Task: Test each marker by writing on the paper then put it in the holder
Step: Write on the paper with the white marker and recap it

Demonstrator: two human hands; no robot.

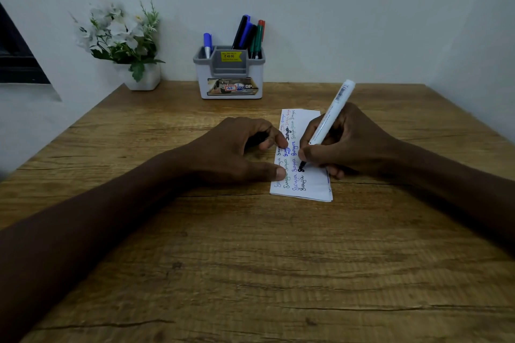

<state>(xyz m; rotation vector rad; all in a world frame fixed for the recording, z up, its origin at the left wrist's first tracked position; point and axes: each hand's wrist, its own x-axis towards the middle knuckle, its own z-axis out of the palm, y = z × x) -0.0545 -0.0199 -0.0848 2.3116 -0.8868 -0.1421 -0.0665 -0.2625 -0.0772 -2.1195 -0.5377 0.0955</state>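
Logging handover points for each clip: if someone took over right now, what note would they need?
Right hand grips the white marker, black tip on the paper, mid-word.
Left hand presses the paper's left edge with thumb and forefinger and seems to hold a dark cap under curled fingers.
The paper lies on the table in front of the holder.
Done: rows of test words in several colours; a blue marker in the holder's left side, other markers in its right.
Left: finish the word, cap this marker, put it in the holder.
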